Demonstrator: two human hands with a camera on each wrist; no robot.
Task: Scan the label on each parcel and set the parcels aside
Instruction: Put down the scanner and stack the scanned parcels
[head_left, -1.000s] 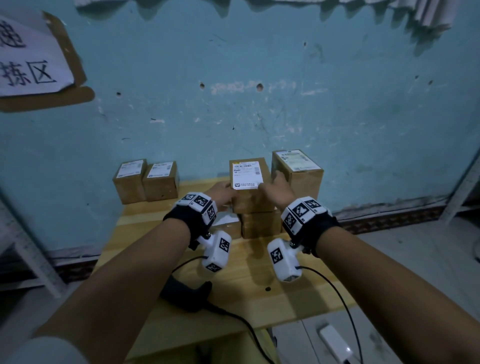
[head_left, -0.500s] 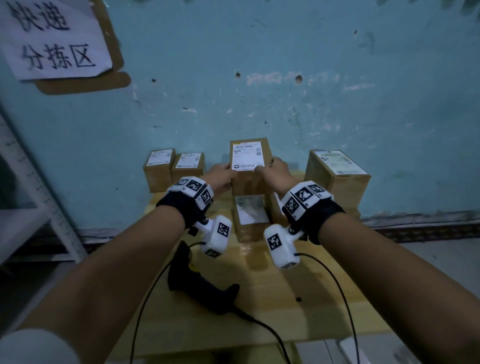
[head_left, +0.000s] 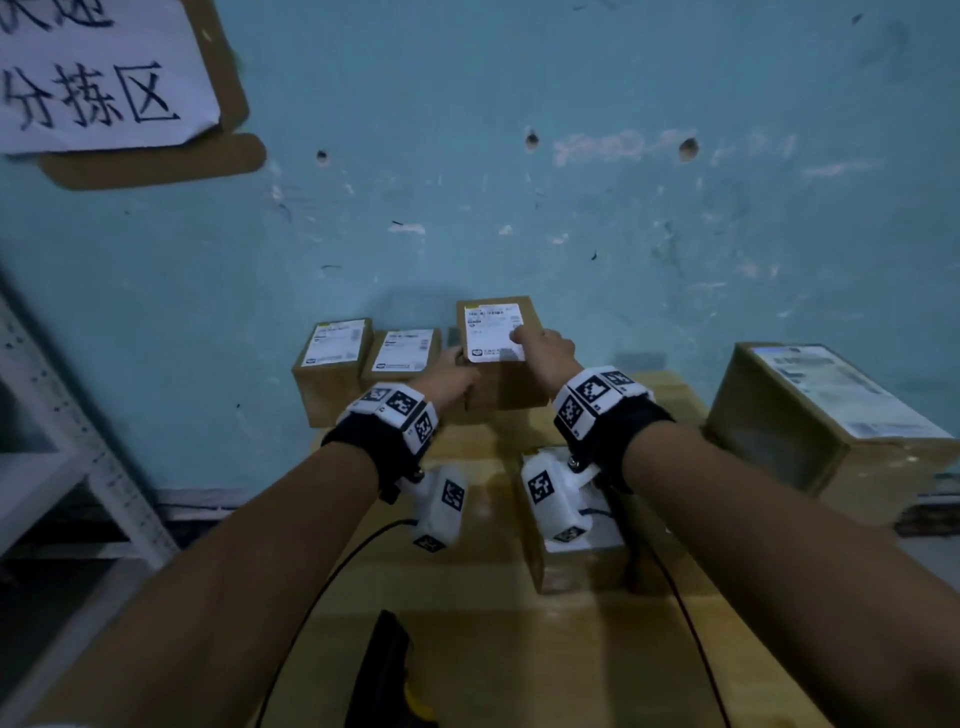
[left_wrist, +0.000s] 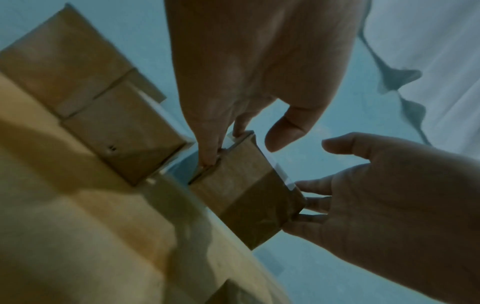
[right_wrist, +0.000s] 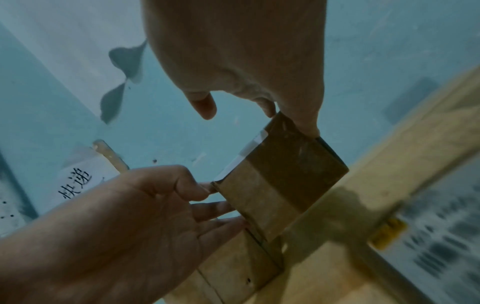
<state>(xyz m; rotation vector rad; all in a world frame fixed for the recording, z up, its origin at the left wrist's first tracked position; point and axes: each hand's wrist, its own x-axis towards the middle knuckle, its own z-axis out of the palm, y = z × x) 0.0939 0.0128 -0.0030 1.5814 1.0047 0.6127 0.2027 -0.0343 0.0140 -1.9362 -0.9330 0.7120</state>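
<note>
A small brown parcel (head_left: 506, 384) with a white label (head_left: 493, 332) on top sits between my two hands at the table's back edge, just right of two labelled parcels (head_left: 332, 364) (head_left: 405, 358). My left hand (head_left: 449, 376) touches its left side with its fingers (left_wrist: 213, 148). My right hand (head_left: 545, 353) presses near-straight fingers (left_wrist: 311, 187) on its right side. In both wrist views the thumbs stand off the parcel (right_wrist: 280, 181). I cannot tell whether it rests on the table or hangs just above it.
A large labelled parcel (head_left: 831, 415) stands at the right of the wooden table (head_left: 493, 649). Another parcel (head_left: 576, 561) lies under my right wrist. A black scanner (head_left: 389, 670) with a cable lies near the front. A grey shelf (head_left: 62, 467) stands at the left.
Both hands have carried the parcel off the middle stack, left and back, to beside the two parcels at the wall. Both thumbs have come away from it.
</note>
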